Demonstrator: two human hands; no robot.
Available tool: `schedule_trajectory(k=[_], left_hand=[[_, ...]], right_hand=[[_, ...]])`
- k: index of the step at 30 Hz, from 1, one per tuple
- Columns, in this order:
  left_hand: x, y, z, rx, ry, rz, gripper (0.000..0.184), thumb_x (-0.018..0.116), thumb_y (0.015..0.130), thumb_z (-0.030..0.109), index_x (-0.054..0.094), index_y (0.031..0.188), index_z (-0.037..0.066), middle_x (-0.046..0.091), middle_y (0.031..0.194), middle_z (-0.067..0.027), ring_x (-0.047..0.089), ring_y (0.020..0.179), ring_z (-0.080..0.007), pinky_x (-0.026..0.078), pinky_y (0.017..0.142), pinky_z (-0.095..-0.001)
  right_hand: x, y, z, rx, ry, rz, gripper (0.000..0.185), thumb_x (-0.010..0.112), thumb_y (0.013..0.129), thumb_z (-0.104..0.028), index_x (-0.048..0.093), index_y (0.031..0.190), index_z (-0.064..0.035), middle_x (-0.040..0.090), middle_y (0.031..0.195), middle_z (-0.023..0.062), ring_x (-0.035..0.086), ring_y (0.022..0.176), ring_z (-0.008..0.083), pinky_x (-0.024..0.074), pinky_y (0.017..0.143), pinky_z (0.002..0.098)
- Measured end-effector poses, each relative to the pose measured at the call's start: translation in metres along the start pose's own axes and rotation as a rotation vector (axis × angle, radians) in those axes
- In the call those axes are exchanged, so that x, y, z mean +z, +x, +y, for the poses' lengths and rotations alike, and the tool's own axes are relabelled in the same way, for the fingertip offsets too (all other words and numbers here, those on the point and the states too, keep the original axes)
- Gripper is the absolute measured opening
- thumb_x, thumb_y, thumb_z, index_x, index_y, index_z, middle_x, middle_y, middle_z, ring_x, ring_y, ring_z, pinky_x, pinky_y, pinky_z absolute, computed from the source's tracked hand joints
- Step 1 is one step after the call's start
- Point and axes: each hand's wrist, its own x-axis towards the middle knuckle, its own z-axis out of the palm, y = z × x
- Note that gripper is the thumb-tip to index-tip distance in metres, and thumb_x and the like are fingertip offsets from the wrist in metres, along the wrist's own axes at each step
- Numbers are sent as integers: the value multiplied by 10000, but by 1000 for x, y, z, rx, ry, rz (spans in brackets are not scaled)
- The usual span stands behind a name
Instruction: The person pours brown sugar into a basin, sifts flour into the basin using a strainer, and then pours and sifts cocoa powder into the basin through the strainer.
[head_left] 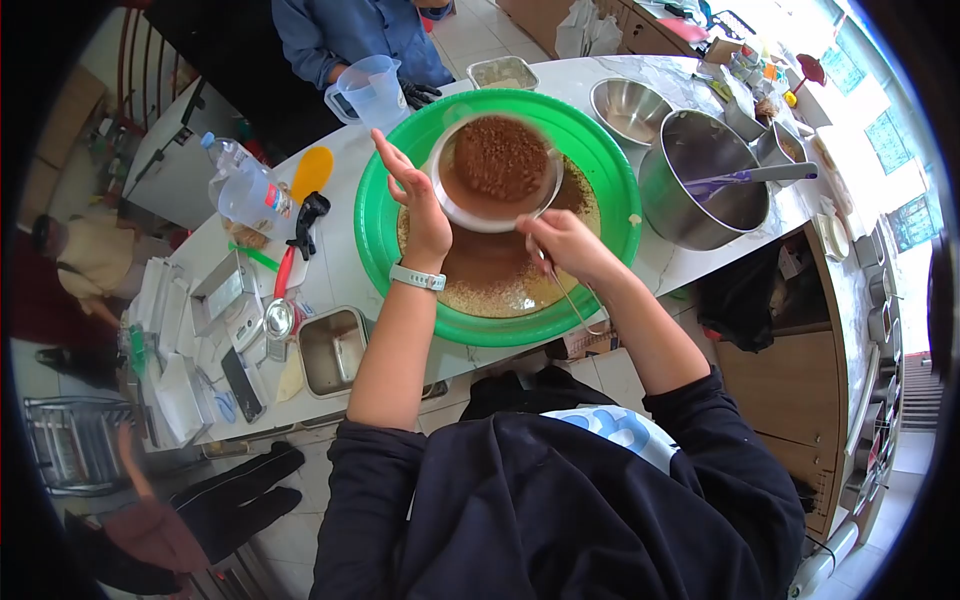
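A round sieve hangs over a large green basin, its rim slightly blurred. Lumpy brown powder lies inside the sieve. My right hand grips the wire handle of the sieve, which sticks out below my fingers toward me. Fingers stretched and holding nothing, my left hand stands upright at the sieve's left rim; whether it touches the rim I cannot tell. Brown powder spreads over the basin's floor, with paler, grainy material around its edge.
Right of the basin stand a steel bowl and a large steel pot with a purple spatula. A clear measuring jug is near a co-worker in blue. Steel tray, phone and bottle lie left.
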Motion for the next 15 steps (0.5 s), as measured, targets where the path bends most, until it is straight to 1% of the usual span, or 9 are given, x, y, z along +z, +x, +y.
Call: schedule_trajectory(k=[1, 5, 6, 9, 10, 13, 14, 15], left_hand=[[0, 1, 0, 5, 5, 5, 775, 152, 878, 605, -120, 1392, 92, -163, 1458, -98, -133, 1346, -233, -79, 1070, -399], [0, -1, 1, -4, 14, 5, 765, 144, 882, 599, -120, 1392, 93, -166, 1456, -104, -133, 1346, -231, -77, 1070, -397], [0, -2, 1, -9, 12, 1, 761, 142, 884, 596, -121, 1392, 93, -168, 1456, -106, -133, 1346, -227, -78, 1070, -396], [-2, -2, 4, -17, 55, 2, 758, 139, 885, 594, -118, 1393, 94, -174, 1453, -110, -134, 1346, -221, -80, 1069, -397], [-1, 0, 1, 3, 22, 20, 762, 140, 883, 599, -114, 1394, 93, -174, 1453, -112, -135, 1346, -223, -83, 1069, -394], [0, -1, 1, -8, -3, 13, 768, 151, 882, 601, -111, 1394, 92, -170, 1454, -111, -137, 1345, -224, -84, 1069, -390], [0, -1, 1, -4, 8, 13, 770, 153, 881, 602, -110, 1395, 92, -167, 1455, -112, -136, 1346, -225, -82, 1070, -390], [-1, -1, 2, 2, 19, 14, 771, 156, 881, 602, -109, 1395, 92, -165, 1455, -112, -135, 1346, -226, -80, 1070, -390]], right_hand=[[-1, -1, 0, 14, -35, -69, 319, 494, 901, -265, 470, 680, -36, 469, 521, 19, 468, 434, 108, 400, 413, 254], [0, 7, 5, -21, 37, 132, 322, 500, 901, -263, 466, 677, -34, 469, 517, 18, 453, 423, 102, 388, 411, 258], [1, 7, 4, -47, 9, 128, 322, 501, 901, -264, 468, 679, -32, 476, 521, 20, 456, 422, 101, 390, 409, 257], [1, -1, 0, 0, -70, -33, 302, 504, 901, -277, 468, 708, -47, 465, 516, 6, 455, 423, 86, 373, 391, 232], [1, -2, -2, 22, -44, 15, 306, 506, 899, -277, 463, 699, -49, 463, 511, 4, 450, 420, 85, 369, 388, 231], [3, 6, 4, -45, 58, 141, 321, 513, 895, -274, 465, 672, -48, 455, 490, 3, 446, 414, 85, 358, 372, 234], [1, 4, 5, -63, -21, 84, 318, 516, 892, -275, 471, 679, -43, 461, 496, 6, 449, 416, 87, 359, 366, 235], [0, 3, 3, -42, -27, 62, 318, 515, 892, -275, 470, 679, -43, 465, 501, 7, 451, 418, 87, 362, 368, 235]])
